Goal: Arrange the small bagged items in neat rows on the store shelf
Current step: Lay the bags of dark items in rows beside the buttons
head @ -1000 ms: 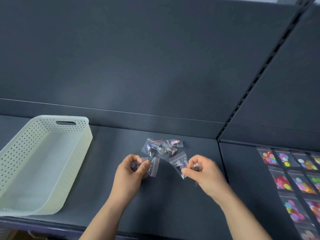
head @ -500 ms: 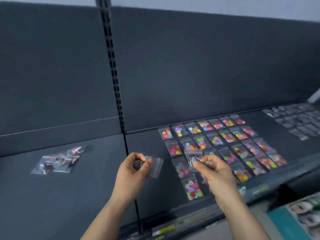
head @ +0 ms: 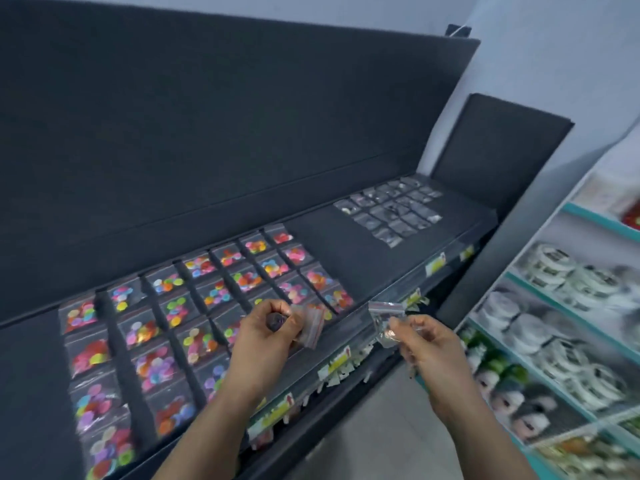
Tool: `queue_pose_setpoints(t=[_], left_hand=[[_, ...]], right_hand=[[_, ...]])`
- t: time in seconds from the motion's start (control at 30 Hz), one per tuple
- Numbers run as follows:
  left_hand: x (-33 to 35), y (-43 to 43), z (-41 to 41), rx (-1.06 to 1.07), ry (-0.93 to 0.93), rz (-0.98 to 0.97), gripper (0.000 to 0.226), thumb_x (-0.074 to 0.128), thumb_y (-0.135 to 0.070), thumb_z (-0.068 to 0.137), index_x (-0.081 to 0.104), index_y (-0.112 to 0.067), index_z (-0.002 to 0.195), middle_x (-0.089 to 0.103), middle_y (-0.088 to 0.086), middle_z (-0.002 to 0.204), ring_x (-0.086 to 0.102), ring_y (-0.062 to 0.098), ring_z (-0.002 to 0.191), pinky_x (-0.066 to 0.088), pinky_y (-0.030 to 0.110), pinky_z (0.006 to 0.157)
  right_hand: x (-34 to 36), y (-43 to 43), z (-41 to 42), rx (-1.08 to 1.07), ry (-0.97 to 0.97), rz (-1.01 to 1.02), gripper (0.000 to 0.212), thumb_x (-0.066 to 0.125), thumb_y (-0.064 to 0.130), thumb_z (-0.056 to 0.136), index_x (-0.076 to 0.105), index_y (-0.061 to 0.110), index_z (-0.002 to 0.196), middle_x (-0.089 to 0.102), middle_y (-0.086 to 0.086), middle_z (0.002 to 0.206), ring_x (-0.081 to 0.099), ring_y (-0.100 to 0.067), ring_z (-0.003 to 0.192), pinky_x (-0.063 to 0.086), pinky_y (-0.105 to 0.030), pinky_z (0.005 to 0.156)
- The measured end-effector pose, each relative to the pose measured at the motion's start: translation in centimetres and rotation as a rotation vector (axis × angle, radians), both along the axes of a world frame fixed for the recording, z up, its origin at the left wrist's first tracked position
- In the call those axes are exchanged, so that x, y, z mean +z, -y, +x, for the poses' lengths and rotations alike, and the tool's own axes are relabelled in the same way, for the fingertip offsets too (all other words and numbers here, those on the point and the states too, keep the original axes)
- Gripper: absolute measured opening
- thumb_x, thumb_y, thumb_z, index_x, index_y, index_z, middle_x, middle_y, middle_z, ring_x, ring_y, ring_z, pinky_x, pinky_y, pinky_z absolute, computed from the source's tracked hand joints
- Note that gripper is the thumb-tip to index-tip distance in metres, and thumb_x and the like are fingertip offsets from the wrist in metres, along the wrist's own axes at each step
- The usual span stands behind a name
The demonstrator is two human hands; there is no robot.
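1. Pinches a clump of small clear zip bags (head: 310, 323) in the left hand (head: 266, 336), fingers curled round it, at centre frame over the shelf's front edge.
2. Pinches another clear zip bag (head: 383, 320) between thumb and fingers of the right hand (head: 427, 346), right of centre.
3. Shows rows of bagged colourful discs (head: 194, 296) lying flat on the dark shelf (head: 346, 247), lower left to centre.
4. Shows a grid of clear bags (head: 391, 209) at upper right, well apart.

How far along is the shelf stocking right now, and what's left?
Done: clear bags of colourful discs and, farther along, clear bags of silvery bits lie in rows on the dark grey shelf. In hand: the left hand pinches red-striped clear bags, the right hand one clear bag. Left: placing these in rows, likely in the bare gap.
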State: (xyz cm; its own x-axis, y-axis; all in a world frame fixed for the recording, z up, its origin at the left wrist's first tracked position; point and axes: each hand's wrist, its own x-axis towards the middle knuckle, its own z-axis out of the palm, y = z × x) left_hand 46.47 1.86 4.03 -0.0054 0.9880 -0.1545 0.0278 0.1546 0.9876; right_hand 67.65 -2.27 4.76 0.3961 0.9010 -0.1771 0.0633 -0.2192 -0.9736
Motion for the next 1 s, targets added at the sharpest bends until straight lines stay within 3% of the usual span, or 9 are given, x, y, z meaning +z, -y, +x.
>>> queue_pose_setpoints(t=[0.1, 0.2, 0.27, 0.4, 0.5, 0.6, 0.7, 0.83, 1.0], left_hand=[[0.1, -2.6, 4.5, -0.062, -0.006, -0.011, 0.015, 0.063, -0.019, 0.091, 0.056, -0.007, 0.085, 0.062, 0.008, 0.076, 0.059, 0.017, 0.066, 0.057, 0.033, 0.067], [0.2, -5.6, 8.6, -0.09, 0.005, -0.002, 0.017, 0.063, -0.022, 0.09, 0.057, -0.007, 0.087, 0.062, 0.006, 0.074, 0.059, 0.013, 0.062, 0.054, 0.023, 0.056], [0.4, -7.5, 10.7, -0.098, 0.002, 0.009, 0.019, 0.063, -0.023, 0.09, 0.057, -0.006, 0.089, 0.062, 0.004, 0.071, 0.057, 0.016, 0.06, 0.05, 0.025, 0.053], [0.5, -13.5, 15.9, -0.114, 0.004, 0.022, 0.017, 0.065, -0.021, 0.089, 0.056, -0.007, 0.086, 0.059, 0.003, 0.067, 0.053, 0.02, 0.064, 0.052, 0.046, 0.071], [1.2, -17.6, 19.6, -0.142, 0.04, 0.015, 0.015, 0.068, -0.021, 0.087, 0.058, -0.01, 0.088, 0.058, 0.003, 0.071, 0.054, 0.017, 0.063, 0.051, 0.039, 0.068], [1.8, -21.0, 22.8, -0.212, 0.034, 0.001, 0.019, 0.072, -0.031, 0.082, 0.066, -0.015, 0.089, 0.059, 0.001, 0.068, 0.054, 0.013, 0.06, 0.05, 0.029, 0.065], [2.1, -23.5, 25.5, -0.266, 0.066, -0.064, 0.03, 0.075, -0.031, 0.08, 0.061, -0.005, 0.079, 0.05, 0.01, 0.058, 0.049, 0.019, 0.055, 0.053, 0.027, 0.065], [2.1, -26.3, 29.1, -0.323, 0.128, -0.173, 0.033, 0.076, -0.022, 0.078, 0.062, 0.006, 0.088, 0.048, 0.019, 0.071, 0.045, 0.03, 0.064, 0.052, 0.034, 0.065], [1.2, -29.1, 33.5, -0.275, -0.057, -0.189, 0.021, 0.078, -0.034, 0.075, 0.073, -0.019, 0.088, 0.066, 0.018, 0.084, 0.059, 0.02, 0.068, 0.051, 0.027, 0.064]], right_hand=[[0.2, -1.5, 3.9, -0.046, -0.045, 0.018, 0.018, 0.069, 0.024, 0.085, 0.063, 0.011, 0.074, 0.041, -0.009, 0.061, 0.033, -0.015, 0.051, 0.029, -0.028, 0.055], [0.3, -3.8, 7.7, -0.077, -0.038, 0.031, 0.017, 0.067, 0.022, 0.086, 0.062, 0.012, 0.074, 0.042, -0.006, 0.058, 0.035, -0.016, 0.053, 0.031, -0.027, 0.055], [0.6, -5.4, 9.7, -0.094, -0.035, 0.047, 0.015, 0.066, 0.018, 0.088, 0.06, 0.01, 0.076, 0.041, -0.005, 0.056, 0.035, -0.014, 0.049, 0.033, -0.022, 0.051], [1.1, -10.7, 14.9, -0.143, -0.066, 0.078, 0.013, 0.067, 0.008, 0.087, 0.059, 0.0, 0.092, 0.041, -0.011, 0.061, 0.034, -0.006, 0.04, 0.033, -0.013, 0.038], [1.4, -14.5, 18.3, -0.146, -0.087, 0.064, 0.026, 0.07, 0.008, 0.084, 0.061, 0.008, 0.109, 0.05, -0.015, 0.074, 0.045, -0.007, 0.047, 0.042, -0.015, 0.047], [1.9, -17.7, 21.1, -0.097, -0.075, 0.048, 0.028, 0.07, 0.008, 0.083, 0.063, 0.013, 0.11, 0.057, -0.008, 0.065, 0.049, -0.002, 0.047, 0.042, -0.017, 0.053], [1.9, -20.2, 23.1, -0.039, -0.109, 0.047, 0.029, 0.071, 0.004, 0.082, 0.064, 0.013, 0.108, 0.058, -0.001, 0.06, 0.043, -0.008, 0.047, 0.041, -0.017, 0.049], [1.4, -23.7, 25.7, 0.077, -0.127, 0.015, 0.035, 0.072, 0.005, 0.081, 0.063, 0.016, 0.113, 0.066, -0.003, 0.071, 0.05, -0.002, 0.049, 0.04, -0.016, 0.052], [0.9, -28.4, 29.6, 0.303, 0.003, -0.041, 0.039, 0.074, 0.015, 0.081, 0.062, 0.028, 0.116, 0.071, -0.001, 0.086, 0.056, 0.001, 0.059, 0.043, -0.014, 0.059]])
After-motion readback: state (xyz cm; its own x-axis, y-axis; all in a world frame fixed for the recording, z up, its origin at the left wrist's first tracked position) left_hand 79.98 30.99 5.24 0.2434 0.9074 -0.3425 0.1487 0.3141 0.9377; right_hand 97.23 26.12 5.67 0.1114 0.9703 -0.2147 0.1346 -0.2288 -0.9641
